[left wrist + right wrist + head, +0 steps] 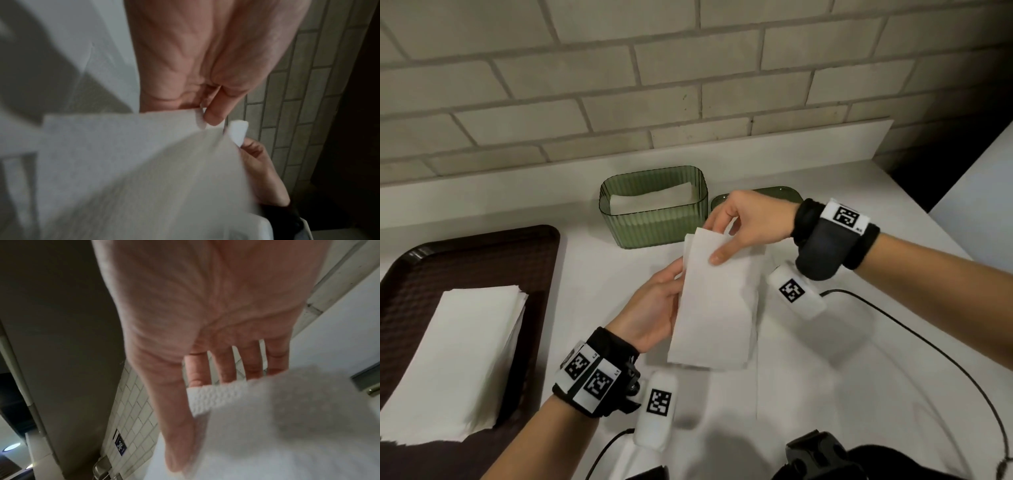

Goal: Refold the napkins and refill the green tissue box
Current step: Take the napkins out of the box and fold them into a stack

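Observation:
Both my hands hold a folded white napkin (714,308) just above the counter, in front of the green tissue box (654,226). My left hand (676,279) grips its left edge; in the left wrist view the thumb (216,115) pinches the napkin (123,162). My right hand (717,240) pinches the top end, thumb on the front and fingers behind. The right wrist view shows those fingers (226,366) behind the napkin (267,426). The box stands open with white napkins (654,198) inside. Its green lid (774,193) lies right of it, partly hidden by my right hand.
A dark brown tray (482,253) at the left carries a stack of unfolded white napkins (455,356). A black cable (914,337) runs over the white counter (825,394) at the right. A brick wall (688,85) rises close behind the box. The counter ends at the right.

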A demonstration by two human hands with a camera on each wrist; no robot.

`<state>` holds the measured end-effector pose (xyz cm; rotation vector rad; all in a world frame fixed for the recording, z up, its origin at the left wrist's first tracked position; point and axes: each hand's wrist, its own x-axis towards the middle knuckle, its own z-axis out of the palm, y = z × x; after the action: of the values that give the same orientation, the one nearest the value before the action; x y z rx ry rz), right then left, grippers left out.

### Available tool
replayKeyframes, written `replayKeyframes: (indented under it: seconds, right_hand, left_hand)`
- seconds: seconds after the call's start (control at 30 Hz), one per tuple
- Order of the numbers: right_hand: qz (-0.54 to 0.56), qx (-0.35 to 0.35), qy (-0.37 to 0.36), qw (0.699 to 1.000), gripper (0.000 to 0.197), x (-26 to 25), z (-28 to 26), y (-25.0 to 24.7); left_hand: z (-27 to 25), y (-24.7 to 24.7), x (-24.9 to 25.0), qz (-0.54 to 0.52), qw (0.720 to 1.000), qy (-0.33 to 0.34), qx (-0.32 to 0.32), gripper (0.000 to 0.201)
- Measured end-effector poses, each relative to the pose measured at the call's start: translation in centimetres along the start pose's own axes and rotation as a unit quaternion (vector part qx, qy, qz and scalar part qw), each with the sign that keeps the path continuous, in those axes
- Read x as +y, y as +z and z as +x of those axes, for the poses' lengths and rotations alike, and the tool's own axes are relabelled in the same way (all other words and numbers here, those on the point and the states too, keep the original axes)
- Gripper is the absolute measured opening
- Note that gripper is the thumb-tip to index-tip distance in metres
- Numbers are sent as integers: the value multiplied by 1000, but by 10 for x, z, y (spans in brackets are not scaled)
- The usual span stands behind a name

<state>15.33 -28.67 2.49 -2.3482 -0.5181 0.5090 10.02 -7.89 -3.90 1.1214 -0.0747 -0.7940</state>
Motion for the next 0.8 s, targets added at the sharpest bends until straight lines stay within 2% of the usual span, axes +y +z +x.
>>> replayKeyframes:
  seconds: [0.07,0.13,0.2,0.3,0.43,0.53,0.6,0.67,0.73,0.8]
  right_hand:
    - [2,11,18,1000,24,2,6,3]
    - [0,17,23,1000,25,3,10,5]
    - [3,20,23,1000,24,5,12,7]
    - [8,37,18,999,21,6,15,10]
    - [30,83,9,996,26,8,22,14]
    - [112,142,3,983,32,8,30,1]
    - [164,211,-3,964,36,8,37,-14]
    - [186,278,-14,942,37,9,49,-29]
    - [207,316,-13,926,34,10,62,-40]
    - [217,337,-19,916,31,12,77,-48]
  left_hand:
    - [0,0,0,-4,1000,4,15,36]
    - [-1,1,1,-7,1000,4,28,38]
    - [-2,2,1,3,1000,5,24,43]
    - [-1,0,0,42,998,32,19,35]
    - [2,-5,1,129,989,63,30,49]
    - [1,-14,8,210,976,59,27,59]
    - [-1,-25,22,230,970,42,63,60]
    - [0,-35,45,242,959,61,131,54]
    - [7,-48,76,246,937,134,209,51]
    - [19,-62,110,262,894,234,278,54]
